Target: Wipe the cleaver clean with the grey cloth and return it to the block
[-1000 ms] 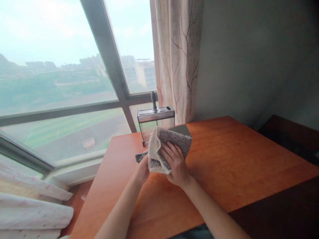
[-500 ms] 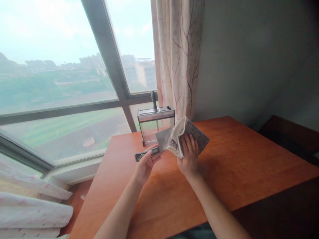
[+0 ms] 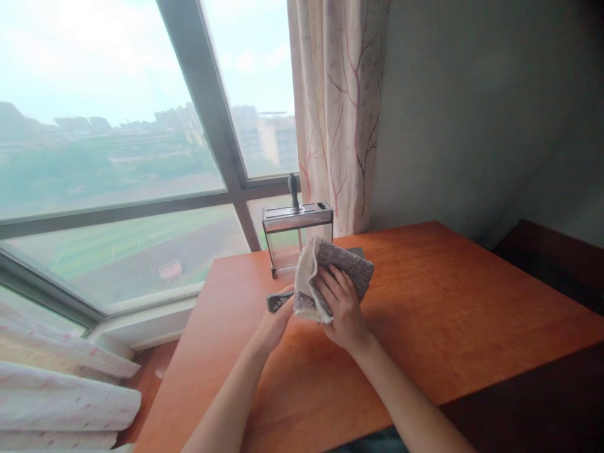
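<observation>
My left hand (image 3: 276,322) is closed round the dark, patterned handle of a kitchen cleaver (image 3: 278,302); the cloth covers part of its fingers. A folded grey-brown towel (image 3: 346,264) with a pale underside lies over the blade, so that only a grey corner shows past its far edge. With fingers bent onto the towel, my right hand (image 3: 343,308) presses it against the blade. Just beyond stands a clear-sided knife block (image 3: 296,217) with a metal-looking top, one black-handled tool (image 3: 293,190) upright in it.
The reddish-brown wooden table (image 3: 448,302) stretches under my hands and off to the right. A large window (image 3: 108,163) fills the left side, with a patterned curtain (image 3: 337,113) beside it. Another curtain (image 3: 61,402) hangs at lower left.
My right hand and the towel have slid left and toward me along the blade, close to the handle. Most of the blade that showed near the handle is now covered.
</observation>
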